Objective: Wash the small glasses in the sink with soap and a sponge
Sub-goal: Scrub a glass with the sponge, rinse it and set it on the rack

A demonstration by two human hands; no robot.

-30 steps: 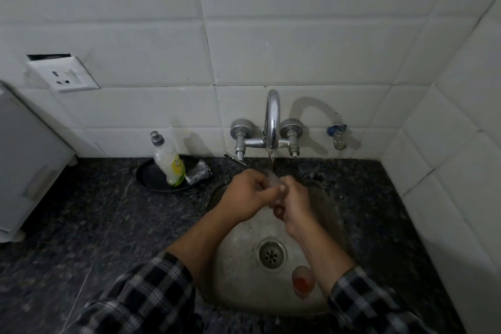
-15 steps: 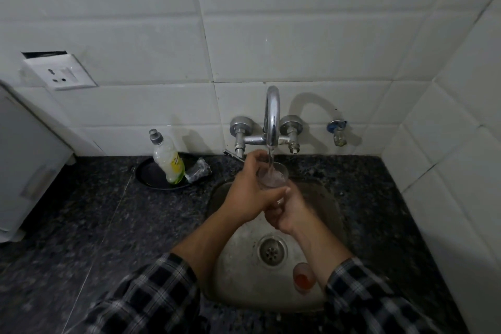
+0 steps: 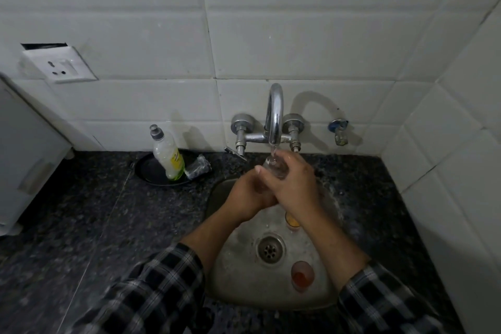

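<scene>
My right hand is curled round a clear glass, holding it in the water running from the tap just above. My left hand is tucked against the right from below; its fingers are hidden, so I cannot tell if it grips anything. Under my right wrist a second glass with orange dregs stands in the sink. A third glass is nearer me, past the drain. Left of my hands, a soap bottle and a grey pad sit in a black dish.
</scene>
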